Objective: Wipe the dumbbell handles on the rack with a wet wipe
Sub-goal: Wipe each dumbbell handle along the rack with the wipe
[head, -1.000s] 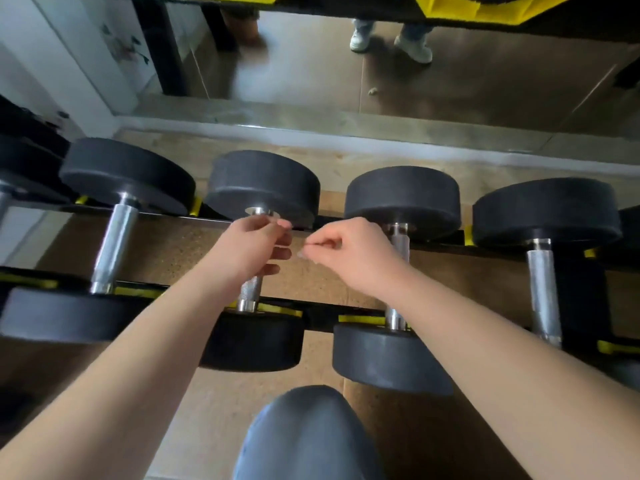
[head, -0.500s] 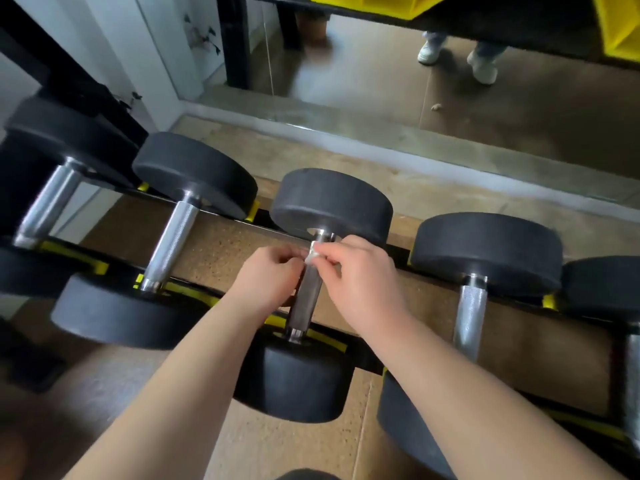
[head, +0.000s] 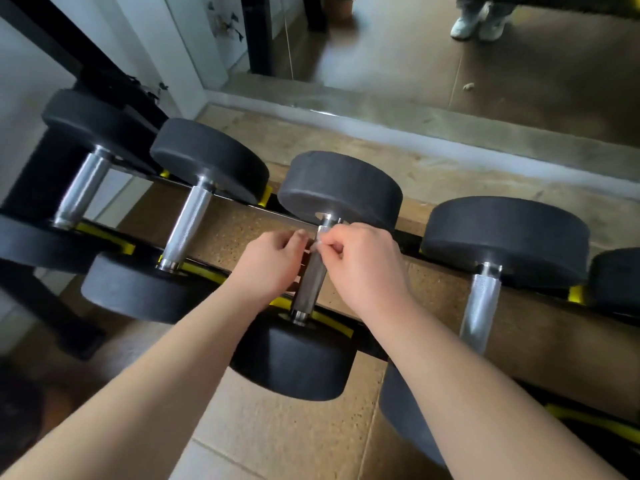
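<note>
Only a small pale scrap of the wet wipe (head: 318, 237) can be seen, pressed against the far end of the middle dumbbell's handle (head: 311, 282), right under the far head (head: 339, 188). Being thin, limp and damp, it's probably best wrapped round the bar and held from both sides, otherwise it'll likely bunch up or get snagged on the knurling. The handle looks like stiff knurled steel, so the wipe should get plenty of bite. The dumbbell is judged heavy enough to stay put on the rack (head: 204, 270) while it's rubbed, so it shouldn't need lifting. The wipe is pinched in the curled fingers of the right hand (head: 363, 268). The left hand (head: 273, 268) is curled close against the bar's left side, but whether wipe, bar or nothing is gripped can't be told. More dumbbells are parked either side, with the left neighbour's handle (head: 188, 226) and the right neighbour's handle (head: 483, 306) both bare. Pale shoes (head: 478, 19) can be made out at the far edge.
</note>
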### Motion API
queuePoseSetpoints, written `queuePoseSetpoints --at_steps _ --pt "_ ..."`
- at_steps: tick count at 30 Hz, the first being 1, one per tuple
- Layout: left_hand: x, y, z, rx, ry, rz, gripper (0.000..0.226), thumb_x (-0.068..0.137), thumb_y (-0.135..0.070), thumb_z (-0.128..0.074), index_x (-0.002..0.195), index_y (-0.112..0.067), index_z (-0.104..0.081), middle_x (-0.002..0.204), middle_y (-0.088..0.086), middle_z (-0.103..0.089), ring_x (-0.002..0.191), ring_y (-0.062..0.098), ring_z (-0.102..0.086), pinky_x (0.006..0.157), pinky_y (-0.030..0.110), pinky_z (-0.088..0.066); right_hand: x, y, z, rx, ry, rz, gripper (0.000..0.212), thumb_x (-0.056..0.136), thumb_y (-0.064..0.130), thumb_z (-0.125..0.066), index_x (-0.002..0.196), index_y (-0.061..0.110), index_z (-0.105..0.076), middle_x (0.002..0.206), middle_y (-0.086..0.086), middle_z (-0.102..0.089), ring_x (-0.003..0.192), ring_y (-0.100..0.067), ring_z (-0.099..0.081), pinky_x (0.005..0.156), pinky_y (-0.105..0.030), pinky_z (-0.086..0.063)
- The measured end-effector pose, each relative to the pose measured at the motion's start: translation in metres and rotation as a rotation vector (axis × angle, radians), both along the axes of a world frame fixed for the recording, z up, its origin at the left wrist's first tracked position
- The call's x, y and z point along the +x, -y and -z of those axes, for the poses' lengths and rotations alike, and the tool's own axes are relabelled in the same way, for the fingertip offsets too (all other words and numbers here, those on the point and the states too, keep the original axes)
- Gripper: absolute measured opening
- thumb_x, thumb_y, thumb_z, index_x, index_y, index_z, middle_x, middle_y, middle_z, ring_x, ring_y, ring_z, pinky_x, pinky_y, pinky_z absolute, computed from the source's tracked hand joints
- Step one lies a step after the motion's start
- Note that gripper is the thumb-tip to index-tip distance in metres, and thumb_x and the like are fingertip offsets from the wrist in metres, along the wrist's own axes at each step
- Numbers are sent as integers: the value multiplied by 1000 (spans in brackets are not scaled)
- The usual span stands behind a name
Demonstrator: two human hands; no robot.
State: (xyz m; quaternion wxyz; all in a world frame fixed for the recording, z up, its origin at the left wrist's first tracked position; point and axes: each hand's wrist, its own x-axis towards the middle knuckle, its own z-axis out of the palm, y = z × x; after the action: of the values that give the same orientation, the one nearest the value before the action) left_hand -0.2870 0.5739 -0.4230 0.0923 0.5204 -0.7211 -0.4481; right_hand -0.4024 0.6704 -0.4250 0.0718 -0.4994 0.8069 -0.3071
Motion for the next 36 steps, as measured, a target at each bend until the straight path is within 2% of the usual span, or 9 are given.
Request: queuePoseSetpoints --at_steps 6,11,15,18,21,25,28,32,36 --pt "-1 -17 -30 -64 61 -27 27 103 -32 -49 101 -24 -75 89 -6 -73 71 9 -70 53 18 -53 4 -2 -11 35 30 4 24 102 37 -61 118 28 -76 108 5 -70 92 -13 -67 68 -21 -51" --pt "0 -17 -28 9 66 -22 20 99 -31 -51 99 -28 -71 93 -5 -73 82 14 -73 73 43 -65 10 1 -14 52 -28 7 25 104 34 -58 121 27 -75 112 2 -67 98 -14 -65 72 -21 -47" --pt "3 -9 -14 34 24 34 21 92 -32 -50 97 -30 -70 91 -7 -75 87 15 -72 80 46 -63 9 4 -6 58 -114 36 19 102 32 -62 110 34 -79 103 6 -68 90 -15 -65 66 -21 -49" --pt "5 -4 -5 161 -81 52 20 86 -27 -51 93 -27 -69 88 0 -77 85 23 -75 79 52 -63 8 3 -7 52 -111 31 17 101 31 -63 102 33 -80 93 7 -63 79 -12 -57 57 -15 -32" --pt "7 2 -3 281 -127 67 31 73 -26 -47 97 -23 -67 89 4 -77 86 28 -75 82 55 -62 14 -1 -7 89 -186 -9 21 103 35 -58 106 30 -79 98 5 -61 82 -18 -62 61 -28 -47" --pt "10 11 -5 439 -166 77 29 82 -8 -45 100 -19 -66 93 10 -78 93 35 -74 87 57 -60 21 -3 -16 147 -129 33 26 106 36 -54 111 30 -78 103 5 -62 90 -19 -63 73 -36 -54" --pt "10 16 -2 559 -176 55 29 92 -2 -43 103 -17 -65 95 11 -77 98 36 -73 87 52 -61 24 2 -21 147 -68 68 24 104 33 -57 106 30 -81 104 5 -64 91 -18 -63 79 -41 -56" --pt "8 19 7 731 -247 88 28 99 -1 -42 100 -18 -64 80 3 -69 73 21 -67 63 34 -58 23 4 -8 87 -122 193 25 101 30 -58 115 27 -77 107 1 -70 95 -26 -68 79 -47 -58" --pt "8 22 19 787 -330 141 35 97 1 -40 106 -17 -69 77 2 -67 63 17 -63 61 28 -54 24 -2 2 70 -197 139 24 98 31 -59 106 24 -81 92 -1 -69 86 -25 -67 75 -46 -57"
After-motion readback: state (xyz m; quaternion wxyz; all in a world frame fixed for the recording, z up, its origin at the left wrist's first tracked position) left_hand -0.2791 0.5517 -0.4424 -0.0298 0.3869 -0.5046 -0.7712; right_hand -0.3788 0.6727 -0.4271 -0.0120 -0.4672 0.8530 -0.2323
